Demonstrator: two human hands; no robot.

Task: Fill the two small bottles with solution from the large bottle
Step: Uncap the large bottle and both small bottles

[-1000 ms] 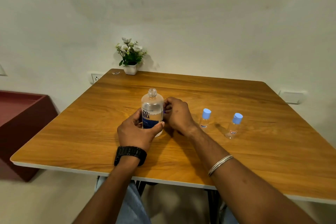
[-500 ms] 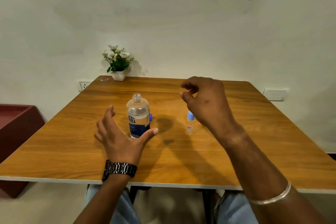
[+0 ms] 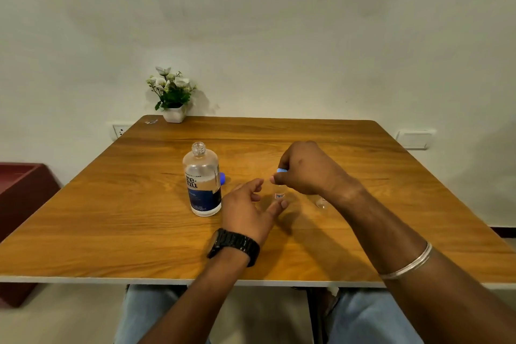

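The large clear bottle (image 3: 202,180) with a dark blue label stands uncapped on the wooden table (image 3: 139,218). Its blue cap (image 3: 222,178) lies just behind it to the right. My right hand (image 3: 307,173) pinches the light blue cap of a small clear bottle (image 3: 280,195), which stands on the table. My left hand (image 3: 248,209) is open just left of that small bottle, with its fingertips close to the bottle's base. The second small bottle (image 3: 321,201) is mostly hidden behind my right wrist; only its lower part shows.
A small white pot with flowers (image 3: 173,95) stands at the table's far left corner. A dark red cabinet (image 3: 22,193) is to the left of the table. My knees show under the table's near edge.
My left hand let go of the large bottle and moved right toward the small bottle. My right hand came down from mid-air and closed on that small bottle's cap.
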